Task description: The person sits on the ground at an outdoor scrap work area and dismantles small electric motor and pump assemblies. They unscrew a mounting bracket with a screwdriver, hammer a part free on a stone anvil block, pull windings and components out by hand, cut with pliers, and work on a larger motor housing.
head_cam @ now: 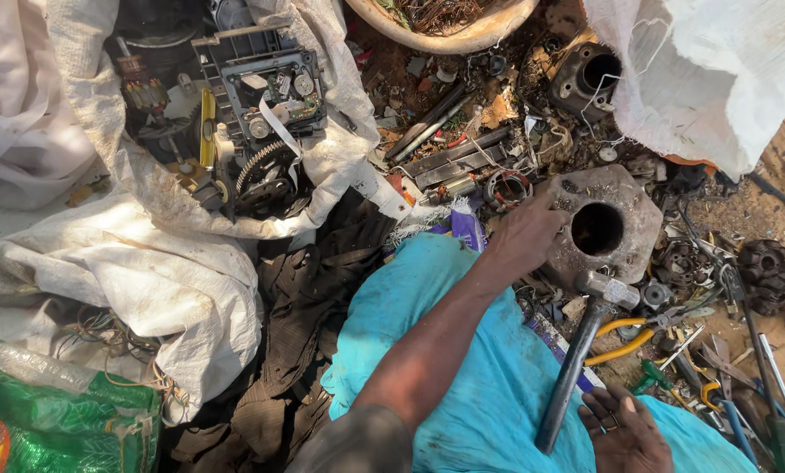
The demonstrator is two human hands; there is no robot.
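Observation:
My left hand [526, 235] reaches forward over a turquoise cloth [463, 368] and grips the left edge of a heavy grey metal block [638, 206] with a round hole in its middle. A hammer [581, 350] with a dark handle lies with its steel head against the block's near edge. My right hand [625, 431] sits just right of the handle's lower end, fingers loosely apart and not wrapped around it.
Scrap metal, rods, motor parts and pliers with yellow handles [625, 337] litter the ground around the block. A white sack [173, 263] on the left holds a disc-drive mechanism [265, 114] and gears. Another white sack [708, 70] lies at top right, a green bag [60, 420] at bottom left.

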